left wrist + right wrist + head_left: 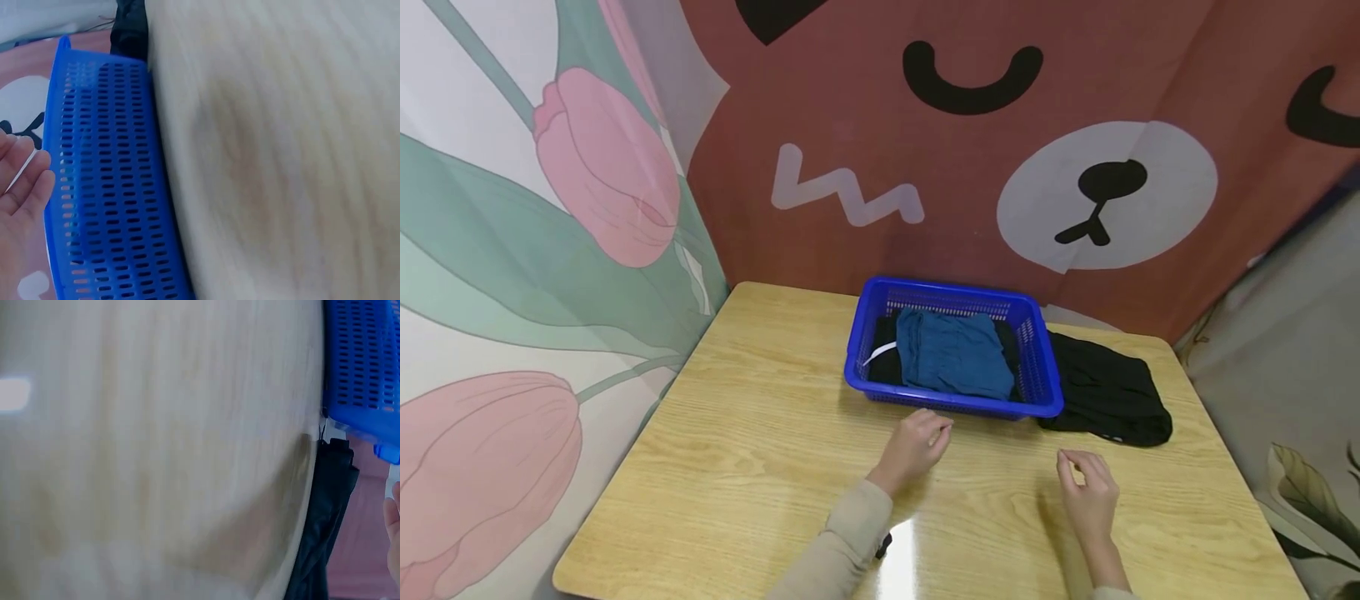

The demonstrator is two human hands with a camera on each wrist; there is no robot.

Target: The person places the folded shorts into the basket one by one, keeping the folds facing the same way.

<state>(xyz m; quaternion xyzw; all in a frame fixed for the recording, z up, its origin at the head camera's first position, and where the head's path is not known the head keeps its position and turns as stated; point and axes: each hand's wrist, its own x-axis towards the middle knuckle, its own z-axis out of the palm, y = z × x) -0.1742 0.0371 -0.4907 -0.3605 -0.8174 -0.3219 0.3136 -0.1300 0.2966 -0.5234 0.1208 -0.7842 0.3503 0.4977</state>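
Note:
A blue plastic basket [951, 406] stands at the back of the table with a folded teal garment [955, 354] inside, lying over black cloth [886, 367]. A white strip [882, 351] shows at the garment's left. My left hand [913, 446] hovers just in front of the basket, its fingers loosely bent around nothing. In the left wrist view the same hand's fingers [28, 181] overlap the basket's edge. Over the table on the right, my right hand [1088, 492] holds nothing, thumb and fingers relaxed. A folded black garment [1108, 390] lies beside the basket, beyond that hand.
The wooden table [737, 467] meets a reddish curtain [850, 92] with a bear face at the back. On the left hangs a tulip-patterned curtain [512, 300]. A small black object [883, 546] shows beside the left sleeve.

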